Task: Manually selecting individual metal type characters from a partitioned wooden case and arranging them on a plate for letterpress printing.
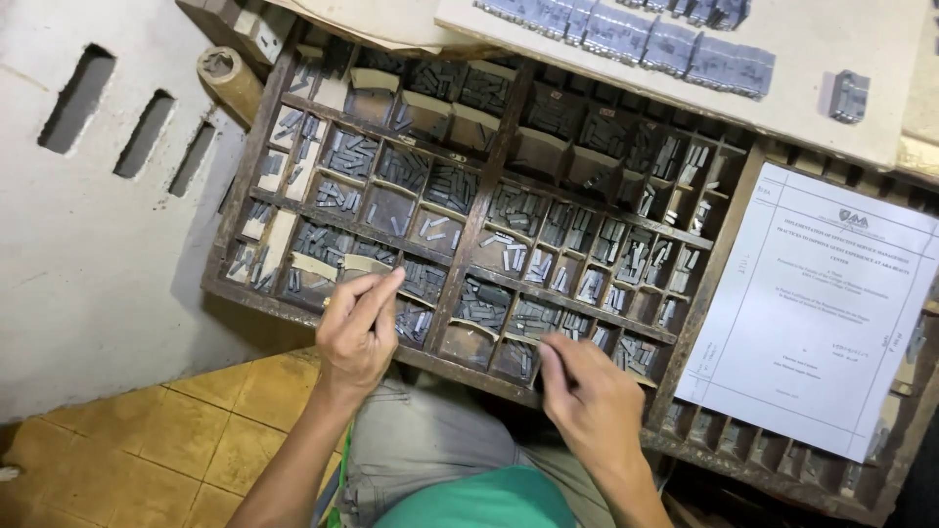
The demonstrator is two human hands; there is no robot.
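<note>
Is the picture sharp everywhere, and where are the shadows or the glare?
Head view: the dark wooden compartment tray is sharp, the right hand slightly motion-blurred; the white printed sheet is bright but readable; a shadow lies under the tray on the grey wall.

Under my hands, mid-frame, the dark wooden type case (476, 210) lies flat, its compartments holding small grey metal sorts (347, 156).

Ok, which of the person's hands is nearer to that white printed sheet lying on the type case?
The right hand. It is just left of the white printed sheet, while the left hand is farther left, over the wooden type case.
</note>
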